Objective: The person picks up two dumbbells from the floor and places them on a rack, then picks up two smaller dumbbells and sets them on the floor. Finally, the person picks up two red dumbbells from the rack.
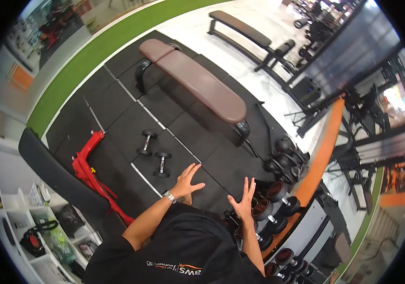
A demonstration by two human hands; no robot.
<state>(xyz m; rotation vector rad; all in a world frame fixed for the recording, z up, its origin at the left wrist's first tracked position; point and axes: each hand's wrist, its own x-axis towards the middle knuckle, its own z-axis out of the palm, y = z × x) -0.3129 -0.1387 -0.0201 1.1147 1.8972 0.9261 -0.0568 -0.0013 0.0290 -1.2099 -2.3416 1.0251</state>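
Note:
My left hand (187,183), with a metal watch (169,195) on its wrist, is held out in front of my body with the fingers spread and nothing in it. Opposite it, my right hand (243,199) is raised with its fingers apart, also holding nothing. Two black dumbbells lie on the dark rubber floor ahead of my left hand: a nearer dumbbell (162,164) and a farther dumbbell (146,142). Beside my right forearm, several large round-headed dumbbells (269,217) sit on a rack.
A brown padded flat bench (202,85) stands ahead. On the left is a red-framed bench (86,165) with a black pad, next to white cubbies (20,215). Kettlebells (285,158) cluster on the right floor. Another bench (240,27) stands farther back.

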